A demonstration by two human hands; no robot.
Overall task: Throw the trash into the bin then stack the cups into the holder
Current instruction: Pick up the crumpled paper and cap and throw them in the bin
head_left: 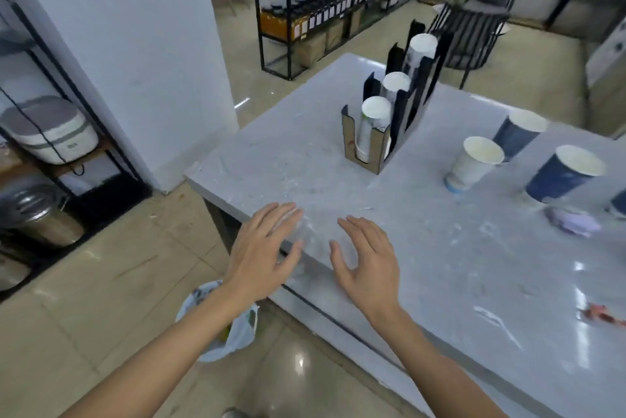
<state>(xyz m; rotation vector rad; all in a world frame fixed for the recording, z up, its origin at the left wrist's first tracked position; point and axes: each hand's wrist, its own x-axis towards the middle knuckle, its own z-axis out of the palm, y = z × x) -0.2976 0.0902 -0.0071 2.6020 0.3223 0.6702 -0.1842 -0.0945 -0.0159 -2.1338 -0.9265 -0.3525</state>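
Two bare hands hover over the near corner of a pale marble table (440, 265), palms down, holding nothing. On the left hand (264, 248) the fingers are spread wide and reach past the table edge; on the right hand (367, 261) the fingers are also wide apart and slightly curled, with the thumb pointing toward the left hand. The two hands are near each other but apart.

Below the left forearm, on the tiled floor beside the table, sits a bin (220, 326) lined with a white plastic bag, with some rubbish inside.

At the right edge of the table lies a small red scrap (606, 314). Farther back and still to the right, a crumpled lilac wad (572, 221) lies near the base of a blue cup (562, 177). A white cup (474, 163) stands left of it, and another blue cup (518, 133) behind that; all three are upright and apart. A fourth cup is cut off by the frame's right edge.

Beyond the hands, mid-table, stands a stepped holder (382, 136) with three slots rising toward the back, each holding a stack of cups (372, 126).

Across the floor are a white pillar (135, 45) and black metal shelves (321, 11).
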